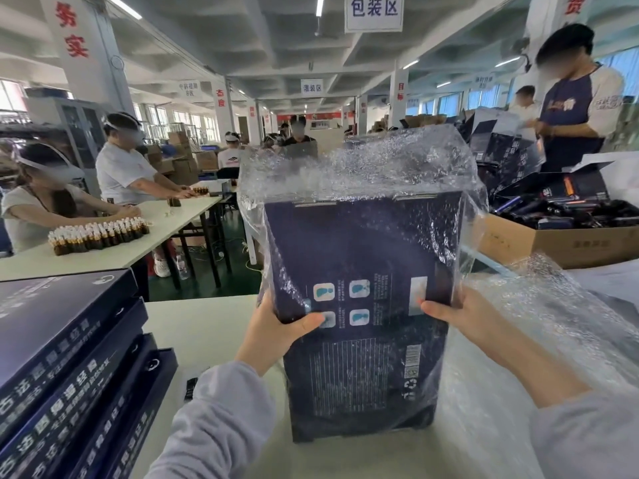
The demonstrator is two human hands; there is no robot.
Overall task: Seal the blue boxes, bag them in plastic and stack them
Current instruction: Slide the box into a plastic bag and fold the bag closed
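Our left hand (pixel 276 331) and right hand (pixel 456 314) clasp opposite sides of the blue box (pixel 363 257), thumbs on its face. It stands upright between them on the table (pixel 200 319), plastic bag (pixel 363 167) over its top.

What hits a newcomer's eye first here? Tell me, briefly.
Dead centre, the left hand and right hand grip a tall blue box standing on the white table, a clear plastic bag drawn over its upper part. At the near left lies a stack of matching boxes.
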